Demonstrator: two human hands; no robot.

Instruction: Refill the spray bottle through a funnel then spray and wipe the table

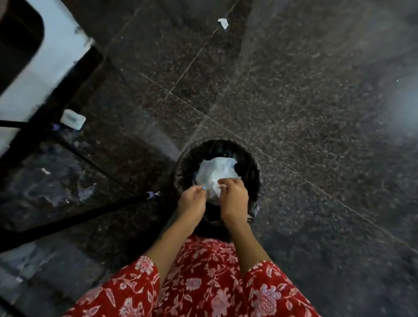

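A crumpled white paper tissue lies in a round black waste bin on the floor right in front of me. My right hand is over the bin's near side and pinches a corner of the tissue between its fingertips. My left hand hovers beside it with loosely curled fingers, the tips at the tissue's left edge, with no plain hold on it. No spray bottle, funnel or table top shows in this view.
A white table edge with black metal legs stands at the left. A small white box and a paper scrap lie on the dark speckled stone floor. My red floral clothing fills the bottom.
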